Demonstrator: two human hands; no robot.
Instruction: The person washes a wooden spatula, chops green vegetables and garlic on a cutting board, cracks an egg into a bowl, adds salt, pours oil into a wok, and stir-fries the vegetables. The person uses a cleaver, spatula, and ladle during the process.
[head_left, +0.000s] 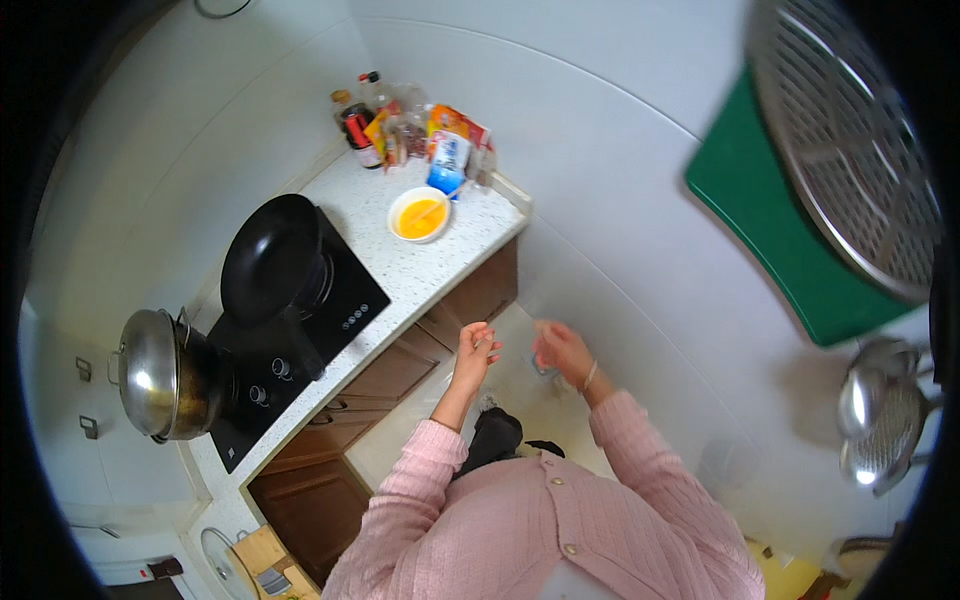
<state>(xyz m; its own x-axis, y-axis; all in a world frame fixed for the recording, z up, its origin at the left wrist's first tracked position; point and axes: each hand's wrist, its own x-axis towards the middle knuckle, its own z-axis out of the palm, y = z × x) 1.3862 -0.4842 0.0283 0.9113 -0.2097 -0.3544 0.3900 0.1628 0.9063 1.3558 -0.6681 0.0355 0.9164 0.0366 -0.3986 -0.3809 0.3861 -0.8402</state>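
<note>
My left hand (476, 356) is raised over the floor in front of my body, fingers loosely curled and holding nothing. Level with it on the right, my right hand (559, 349) is blurred, with a bracelet at the wrist; whether its fingers are closed cannot be told. Neither hand touches the counter. Beyond them on the speckled counter (367, 225) stands a white bowl (393, 218) of yellow beaten egg (418, 217), with a utensil leaning in it. To the left, a black frying pan (266, 259) rests on the black glass cooktop (341, 289).
A lidded metal pot (150, 375) stands at the cooktop's left end. Sauce bottles (360, 135) and food packets (448, 161) crowd the back corner. A green board (739, 176), a metal steamer rack (840, 142) and ladles (862, 401) hang at the right wall. Wooden cabinet doors (390, 367) lie below the counter.
</note>
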